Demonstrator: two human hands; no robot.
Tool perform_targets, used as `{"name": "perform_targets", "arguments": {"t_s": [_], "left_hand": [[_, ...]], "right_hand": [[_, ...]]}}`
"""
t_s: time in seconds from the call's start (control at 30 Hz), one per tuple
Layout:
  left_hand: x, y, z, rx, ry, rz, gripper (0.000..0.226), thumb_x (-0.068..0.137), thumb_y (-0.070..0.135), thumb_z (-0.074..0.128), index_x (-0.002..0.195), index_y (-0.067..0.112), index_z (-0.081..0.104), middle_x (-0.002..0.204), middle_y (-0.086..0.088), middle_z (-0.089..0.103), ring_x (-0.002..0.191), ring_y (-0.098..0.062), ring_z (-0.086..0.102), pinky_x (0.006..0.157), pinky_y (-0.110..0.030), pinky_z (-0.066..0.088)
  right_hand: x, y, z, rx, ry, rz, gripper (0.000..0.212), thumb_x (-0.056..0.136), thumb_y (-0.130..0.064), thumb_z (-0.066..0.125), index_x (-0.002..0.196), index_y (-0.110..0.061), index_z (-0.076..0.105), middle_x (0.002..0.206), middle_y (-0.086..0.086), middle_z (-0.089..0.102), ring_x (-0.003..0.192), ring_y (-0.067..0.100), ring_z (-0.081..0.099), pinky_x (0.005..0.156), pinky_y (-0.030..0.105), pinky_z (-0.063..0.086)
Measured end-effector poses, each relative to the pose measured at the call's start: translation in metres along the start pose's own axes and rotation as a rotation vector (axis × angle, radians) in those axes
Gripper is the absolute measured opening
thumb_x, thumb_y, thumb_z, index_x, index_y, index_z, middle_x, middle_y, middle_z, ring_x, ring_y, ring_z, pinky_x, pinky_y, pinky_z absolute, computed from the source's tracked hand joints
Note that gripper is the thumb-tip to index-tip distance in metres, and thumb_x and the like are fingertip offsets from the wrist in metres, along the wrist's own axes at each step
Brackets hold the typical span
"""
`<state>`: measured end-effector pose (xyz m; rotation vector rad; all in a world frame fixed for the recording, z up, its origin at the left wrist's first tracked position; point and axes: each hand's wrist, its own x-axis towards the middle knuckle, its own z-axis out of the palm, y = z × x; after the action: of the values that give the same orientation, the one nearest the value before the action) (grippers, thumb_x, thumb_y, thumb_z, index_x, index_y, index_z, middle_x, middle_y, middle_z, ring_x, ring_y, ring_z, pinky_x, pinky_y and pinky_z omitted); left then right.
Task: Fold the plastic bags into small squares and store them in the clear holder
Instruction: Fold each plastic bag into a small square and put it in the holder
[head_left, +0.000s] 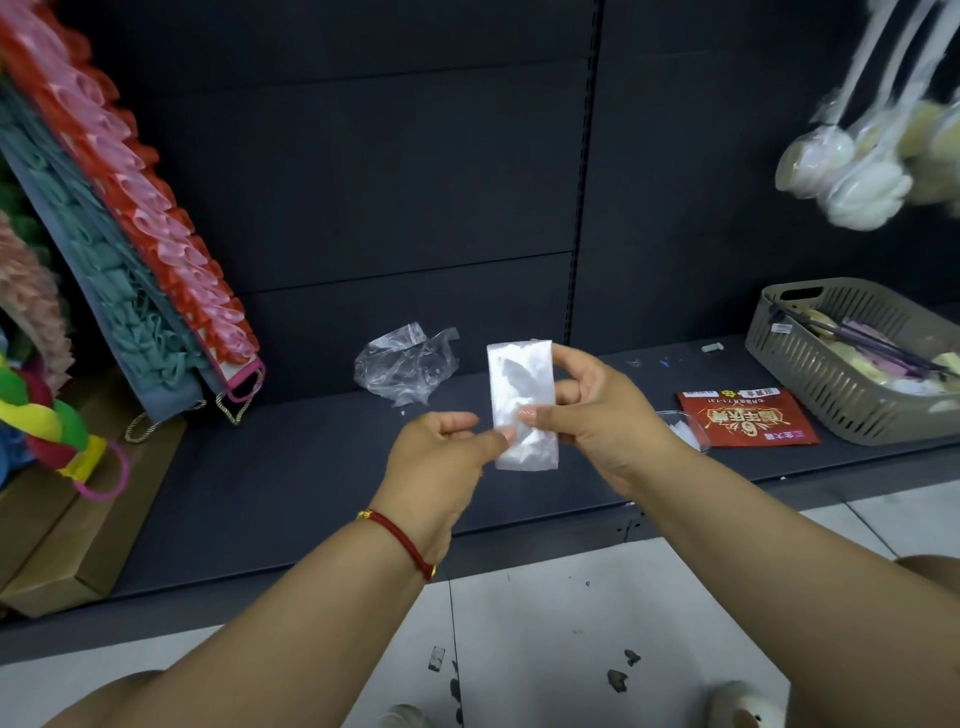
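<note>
A clear plastic bag (522, 387), folded into a narrow upright strip, hangs above the dark shelf (291, 467). My left hand (441, 457) pinches its lower left edge between thumb and fingers. My right hand (597, 410) grips its right side, with a finger at the top corner and the thumb on the front. A second, crumpled clear bag (402, 364) lies on the shelf behind. The clear holder (685, 428) sits on the shelf to the right, mostly hidden behind my right wrist, with something white inside.
A red printed packet (748, 415) lies beside the holder. A grey slotted basket (841, 374) with assorted items stands at the far right. Packaged bath sponges (857, 176) hang above it. Red and teal scrubbers (130, 249) lean at the left, near a cardboard box (78, 545).
</note>
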<state>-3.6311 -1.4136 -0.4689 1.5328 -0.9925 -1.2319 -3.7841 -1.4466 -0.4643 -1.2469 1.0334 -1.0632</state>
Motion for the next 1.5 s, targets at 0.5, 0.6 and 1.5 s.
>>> {"name": "perform_targets", "arguments": {"t_s": [0.5, 0.6, 1.5], "left_hand": [[0.004, 0.011, -0.006, -0.148, -0.016, 0.031, 0.009, 0.085, 0.018, 0.074, 0.08, 0.011, 0.071, 0.042, 0.004, 0.043, 0.035, -0.007, 0.035, 0.035, -0.017, 0.028], [0.001, 0.013, -0.006, -0.12, 0.0, 0.135, 0.009, 0.086, 0.019, 0.072, 0.081, 0.013, 0.072, 0.041, 0.005, 0.044, 0.035, -0.008, 0.038, 0.041, -0.019, 0.031], [-0.01, 0.01, 0.007, 0.05, 0.043, 0.604, 0.018, 0.086, 0.013, 0.073, 0.075, 0.026, 0.079, 0.081, -0.004, 0.075, 0.08, -0.027, 0.069, 0.08, -0.046, 0.055]], "right_hand": [[-0.001, -0.001, 0.0, -0.505, 0.138, -0.074, 0.045, 0.078, -0.033, 0.079, 0.118, -0.028, 0.06, 0.062, -0.009, 0.056, 0.052, 0.0, 0.052, 0.057, 0.019, 0.045], [-0.004, -0.005, 0.001, -0.303, 0.075, -0.003, 0.021, 0.084, -0.033, 0.073, 0.102, -0.024, 0.065, 0.052, -0.004, 0.055, 0.046, 0.006, 0.048, 0.046, 0.02, 0.04], [-0.006, -0.005, 0.016, -0.174, 0.191, -0.182, 0.047, 0.098, -0.051, 0.044, 0.094, -0.006, 0.057, 0.07, 0.001, 0.053, 0.052, 0.008, 0.045, 0.051, 0.019, 0.038]]}}
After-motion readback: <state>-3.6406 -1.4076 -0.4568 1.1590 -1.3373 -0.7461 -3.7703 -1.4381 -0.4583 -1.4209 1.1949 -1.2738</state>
